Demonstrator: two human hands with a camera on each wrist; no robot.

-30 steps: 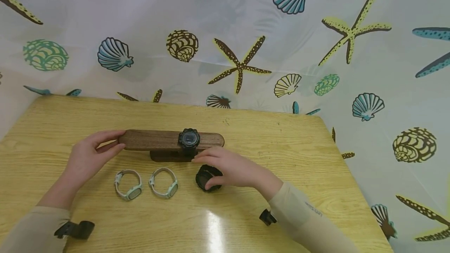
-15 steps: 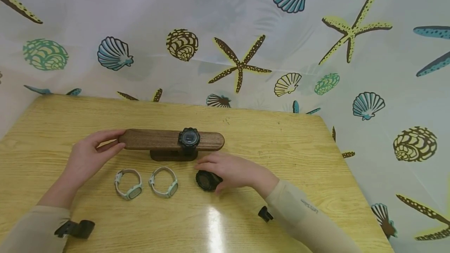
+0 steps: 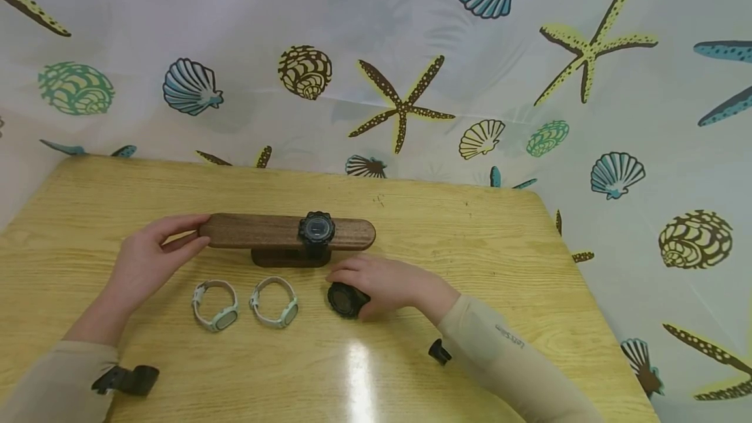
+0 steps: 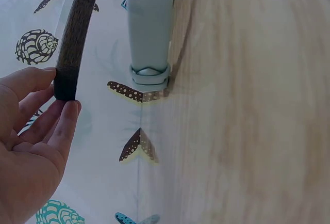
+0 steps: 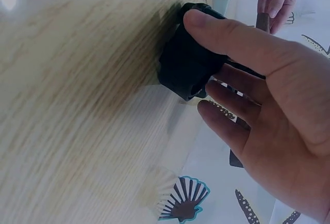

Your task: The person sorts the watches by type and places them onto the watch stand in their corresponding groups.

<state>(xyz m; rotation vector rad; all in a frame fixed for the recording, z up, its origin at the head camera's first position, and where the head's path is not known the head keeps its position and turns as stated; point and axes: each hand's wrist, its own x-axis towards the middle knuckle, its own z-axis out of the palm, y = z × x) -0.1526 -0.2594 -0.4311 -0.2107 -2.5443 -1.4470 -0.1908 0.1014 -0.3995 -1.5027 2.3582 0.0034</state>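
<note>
A dark wooden watch stand [image 3: 252, 232] has a black digital watch [image 3: 317, 229] strapped round its bar, right of the middle. My left hand [image 3: 143, 258] pinches the bar's left end between thumb and fingers, as the left wrist view also shows on the wooden bar [image 4: 73, 43]. In front of the stand's right half, my right hand [image 3: 390, 287] holds a second black watch [image 3: 345, 299]. Seen from the right wrist, the thumb lies on this watch's black strap [image 5: 188, 61] with fingers on the far side; part of the watch is hidden behind them.
Two pale watches lie on their sides with straps buckled, the left one [image 3: 225, 319] and the right one [image 3: 288, 315], between my hands. The wooden table [image 3: 458, 234] ends at a hanging sheet [image 3: 247, 31] printed with shells and starfish.
My right thumb has come in from in front of the second black watch to its right side, and the hand has closed on it. The watch's face now shows. The left hand stays put.
</note>
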